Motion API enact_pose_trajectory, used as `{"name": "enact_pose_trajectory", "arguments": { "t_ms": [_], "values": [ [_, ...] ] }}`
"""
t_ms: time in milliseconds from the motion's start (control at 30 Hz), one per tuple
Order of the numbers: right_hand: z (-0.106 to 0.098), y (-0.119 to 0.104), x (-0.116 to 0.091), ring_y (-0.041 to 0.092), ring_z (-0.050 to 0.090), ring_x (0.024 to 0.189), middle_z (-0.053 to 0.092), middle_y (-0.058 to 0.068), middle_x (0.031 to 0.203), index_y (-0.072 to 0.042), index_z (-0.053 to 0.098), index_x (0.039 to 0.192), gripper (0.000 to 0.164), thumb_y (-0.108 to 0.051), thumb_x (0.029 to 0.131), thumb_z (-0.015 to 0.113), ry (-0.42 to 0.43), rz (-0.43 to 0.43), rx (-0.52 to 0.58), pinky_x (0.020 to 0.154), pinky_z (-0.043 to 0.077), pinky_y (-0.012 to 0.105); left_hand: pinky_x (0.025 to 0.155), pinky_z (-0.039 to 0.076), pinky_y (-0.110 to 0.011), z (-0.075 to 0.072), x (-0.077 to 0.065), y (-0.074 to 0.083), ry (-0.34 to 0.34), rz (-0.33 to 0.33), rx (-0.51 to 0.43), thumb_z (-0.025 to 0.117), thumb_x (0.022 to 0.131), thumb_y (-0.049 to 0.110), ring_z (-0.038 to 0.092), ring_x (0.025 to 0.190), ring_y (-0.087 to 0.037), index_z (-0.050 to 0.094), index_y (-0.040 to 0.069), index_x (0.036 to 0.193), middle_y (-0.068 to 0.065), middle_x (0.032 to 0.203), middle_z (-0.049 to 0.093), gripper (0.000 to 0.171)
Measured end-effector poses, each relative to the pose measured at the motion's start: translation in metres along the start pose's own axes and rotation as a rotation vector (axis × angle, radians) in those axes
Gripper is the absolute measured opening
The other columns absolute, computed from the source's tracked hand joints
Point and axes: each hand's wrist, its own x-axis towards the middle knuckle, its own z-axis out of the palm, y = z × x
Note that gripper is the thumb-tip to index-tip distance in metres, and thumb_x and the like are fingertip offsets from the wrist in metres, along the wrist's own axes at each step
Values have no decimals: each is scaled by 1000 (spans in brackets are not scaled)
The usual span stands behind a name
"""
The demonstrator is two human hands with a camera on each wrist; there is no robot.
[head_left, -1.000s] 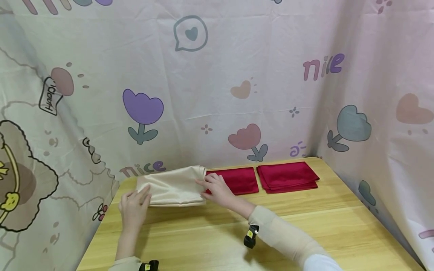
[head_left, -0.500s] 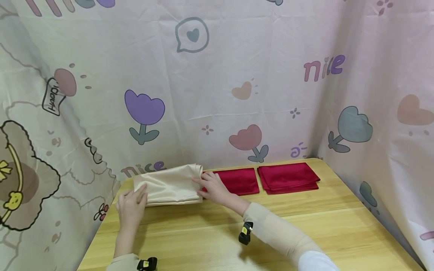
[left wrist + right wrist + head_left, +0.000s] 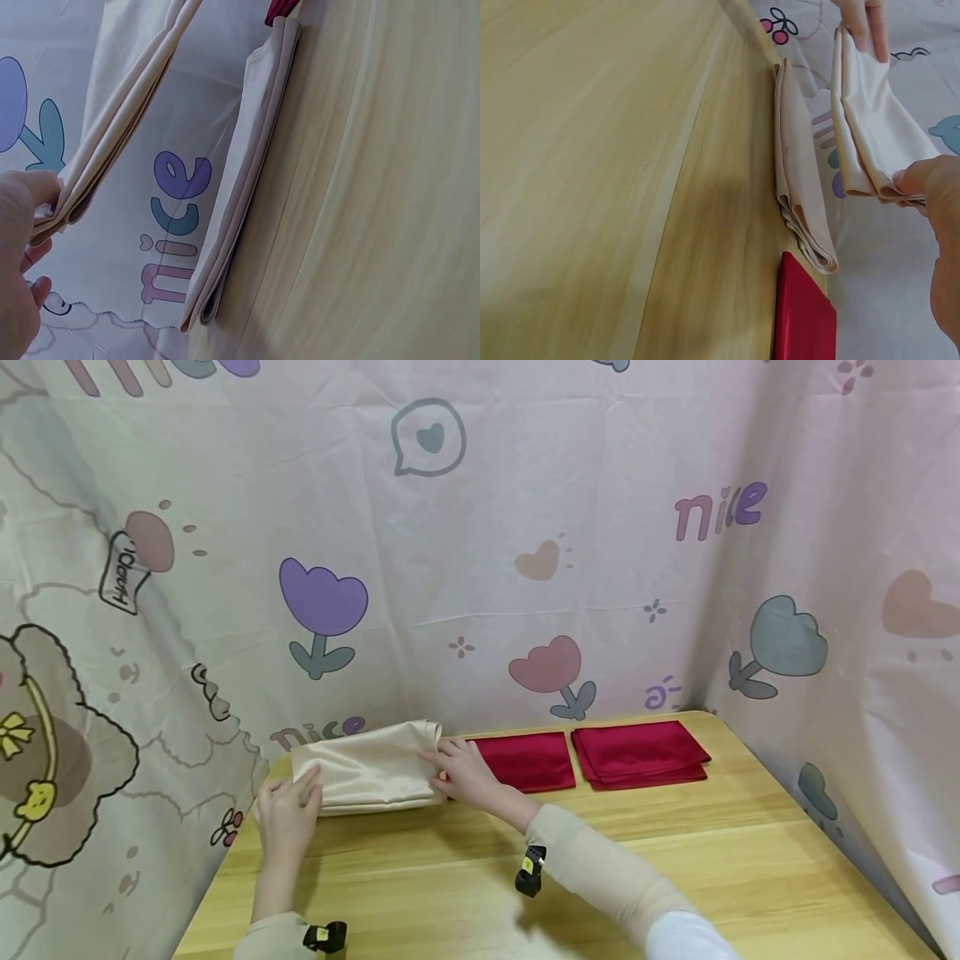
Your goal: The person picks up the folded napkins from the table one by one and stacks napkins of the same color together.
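Observation:
A folded cream satin cloth (image 3: 367,768) hangs level between both hands at the table's back left. My left hand (image 3: 287,818) pinches its left end between thumb and fingers, plain in the left wrist view. At the other end, my right hand (image 3: 472,777) pinches the cloth, its thumb (image 3: 911,178) on the near face. Both wrist views reveal a second folded cream cloth (image 3: 244,165) lying on the table below, apart from the held one. The head view has that lower cloth hidden behind the held one.
Two stacks of folded dark red cloth, a middle one (image 3: 525,762) and a right one (image 3: 637,752), lie along the back edge of the wooden table (image 3: 675,835). A printed curtain (image 3: 480,527) hangs close behind it.
Both hands have shifted slightly left with the held cream cloth, showing a little more of the middle red cloth. The red cloths stay put; the head view has drifted slightly.

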Motion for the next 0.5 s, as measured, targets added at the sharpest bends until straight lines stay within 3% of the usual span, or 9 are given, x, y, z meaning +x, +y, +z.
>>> {"name": "enact_pose_trajectory", "arguments": {
  "t_ms": [300,500],
  "values": [
    [12,-3,7,21,56,115,64,0,105,-21,66,140,50,-29,91,78,13,-16,-55,83,42,32,92,33,-61,2,7,-7,-5,-28,37,72,92,5,50,116,-46,72,5,126,-29,119,71,34],
    [13,-5,12,21,58,115,65,0,107,-22,67,139,50,-30,91,78,12,-16,-86,84,43,31,92,32,-62,5,11,-13,-36,-70,48,69,94,7,48,119,-44,70,5,128,-29,124,69,34]
  ]
}}
